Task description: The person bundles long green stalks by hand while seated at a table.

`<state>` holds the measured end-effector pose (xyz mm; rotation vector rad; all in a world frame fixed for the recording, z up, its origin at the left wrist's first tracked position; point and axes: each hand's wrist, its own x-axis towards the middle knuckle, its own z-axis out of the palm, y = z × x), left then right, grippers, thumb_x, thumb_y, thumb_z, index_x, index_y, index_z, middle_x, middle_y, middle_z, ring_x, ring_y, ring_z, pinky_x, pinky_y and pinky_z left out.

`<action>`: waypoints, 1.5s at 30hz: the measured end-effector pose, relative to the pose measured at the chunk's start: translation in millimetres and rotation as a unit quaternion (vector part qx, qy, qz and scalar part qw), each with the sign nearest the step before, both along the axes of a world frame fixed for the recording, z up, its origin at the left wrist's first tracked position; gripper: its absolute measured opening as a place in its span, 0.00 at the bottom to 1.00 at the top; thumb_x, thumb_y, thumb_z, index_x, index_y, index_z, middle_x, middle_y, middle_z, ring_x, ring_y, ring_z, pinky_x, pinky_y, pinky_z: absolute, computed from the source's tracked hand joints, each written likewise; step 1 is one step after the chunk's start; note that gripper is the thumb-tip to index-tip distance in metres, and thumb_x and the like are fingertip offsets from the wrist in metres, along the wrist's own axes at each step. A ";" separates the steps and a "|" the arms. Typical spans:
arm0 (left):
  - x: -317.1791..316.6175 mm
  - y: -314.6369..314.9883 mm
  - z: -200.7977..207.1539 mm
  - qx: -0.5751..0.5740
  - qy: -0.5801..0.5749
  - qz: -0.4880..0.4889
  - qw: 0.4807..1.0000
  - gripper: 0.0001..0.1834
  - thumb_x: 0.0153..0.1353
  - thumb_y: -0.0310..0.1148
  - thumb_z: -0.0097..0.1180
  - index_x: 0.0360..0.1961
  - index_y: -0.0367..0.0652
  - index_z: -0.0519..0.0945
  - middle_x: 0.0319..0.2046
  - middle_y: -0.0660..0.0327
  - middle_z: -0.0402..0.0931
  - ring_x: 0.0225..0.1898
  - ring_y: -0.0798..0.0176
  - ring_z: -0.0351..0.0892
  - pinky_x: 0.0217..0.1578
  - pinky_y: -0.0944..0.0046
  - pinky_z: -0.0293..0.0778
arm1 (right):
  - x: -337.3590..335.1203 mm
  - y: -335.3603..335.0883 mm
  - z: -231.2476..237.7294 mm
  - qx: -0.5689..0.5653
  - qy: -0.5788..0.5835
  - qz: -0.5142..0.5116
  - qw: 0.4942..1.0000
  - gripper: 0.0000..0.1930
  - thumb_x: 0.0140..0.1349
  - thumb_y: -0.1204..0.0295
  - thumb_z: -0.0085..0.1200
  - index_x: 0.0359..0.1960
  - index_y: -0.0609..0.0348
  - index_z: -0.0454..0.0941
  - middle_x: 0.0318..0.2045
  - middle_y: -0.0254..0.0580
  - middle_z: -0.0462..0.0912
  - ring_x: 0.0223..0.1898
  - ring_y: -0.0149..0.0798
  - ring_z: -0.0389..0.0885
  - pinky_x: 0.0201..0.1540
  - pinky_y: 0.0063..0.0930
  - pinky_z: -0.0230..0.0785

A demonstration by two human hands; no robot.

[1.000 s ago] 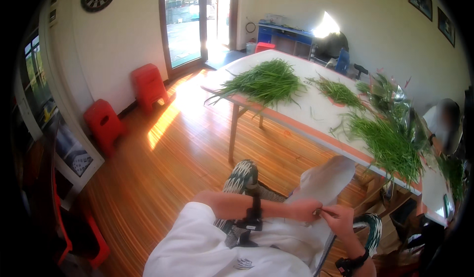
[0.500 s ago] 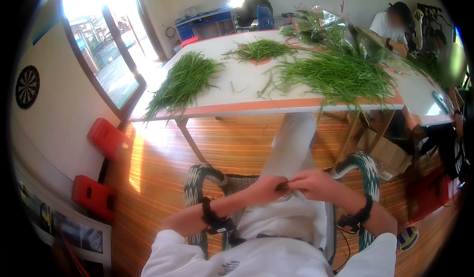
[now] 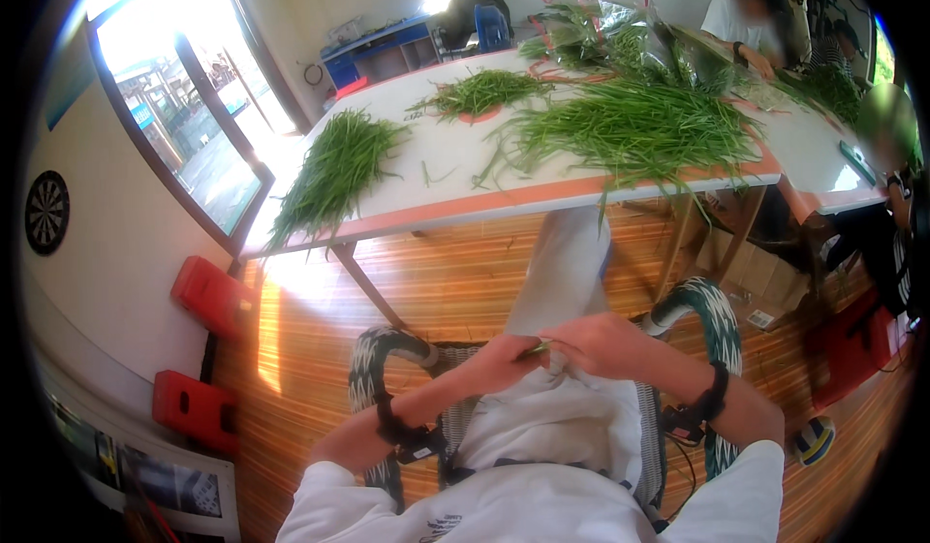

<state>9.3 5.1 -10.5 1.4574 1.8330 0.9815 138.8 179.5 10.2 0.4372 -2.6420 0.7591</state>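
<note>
Over my lap, my two hands meet with fingertips together. My left hand (image 3: pixel 506 361) is closed on a small green stalk (image 3: pixel 540 347), of which just a short bit shows; the rest is hidden in the fingers. My right hand (image 3: pixel 603 343) comes in from the other side, its fingers pinched at the end of that bit. Whether it grips the stalk is hard to see. On the white table (image 3: pixel 426 189) ahead lie a pile of long, grass-like green stalks (image 3: pixel 339 170) at left, a smaller pile (image 3: pixel 487 92) behind, and a large pile (image 3: pixel 635 136) at right.
Clear plastic bags (image 3: pixel 693 59) of greens stand at the table's far right. A person in white (image 3: pixel 741 25) works behind them; another sits at the right edge. Curved chair arms (image 3: pixel 380 354) flank me. Red stools (image 3: pixel 199 409) stand left, and a cardboard box (image 3: pixel 756 267) sits under the table.
The view has shifted slightly. My hands stay together over my lap, with the fingers turned a little, and more of the green bit shows between them. The piles look unchanged.
</note>
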 end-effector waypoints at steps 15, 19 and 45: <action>-1.0 -7.6 -17.2 -0.033 0.060 -0.033 0.997 0.11 0.59 0.33 0.54 0.40 0.39 0.77 0.25 0.55 0.76 0.27 0.57 0.73 0.33 0.62 0.70 | 1.1 -8.8 2.2 -0.082 -0.086 0.044 0.992 0.13 0.58 0.69 0.54 0.44 0.57 0.78 0.33 0.48 0.82 0.34 0.50 0.80 0.37 0.36 0.72; 0.4 -4.3 -28.1 0.067 0.020 -0.056 0.996 0.09 0.60 0.31 0.53 0.41 0.41 0.77 0.26 0.57 0.77 0.28 0.60 0.75 0.33 0.62 0.70 | 6.6 -14.1 23.2 -0.130 -0.051 0.044 0.989 0.14 0.58 0.69 0.55 0.45 0.58 0.78 0.37 0.46 0.82 0.37 0.46 0.81 0.41 0.33 0.73; -0.5 -28.5 80.9 0.050 -0.296 0.068 0.951 0.22 0.69 0.43 0.43 0.24 0.38 0.77 0.09 0.74 0.54 0.13 0.78 0.50 0.16 0.70 0.47 | -225.8 218.6 115.0 0.249 -0.034 -0.395 0.884 0.11 0.52 0.70 0.55 0.37 0.50 0.85 0.40 0.45 0.83 0.39 0.47 0.81 0.45 0.38 0.75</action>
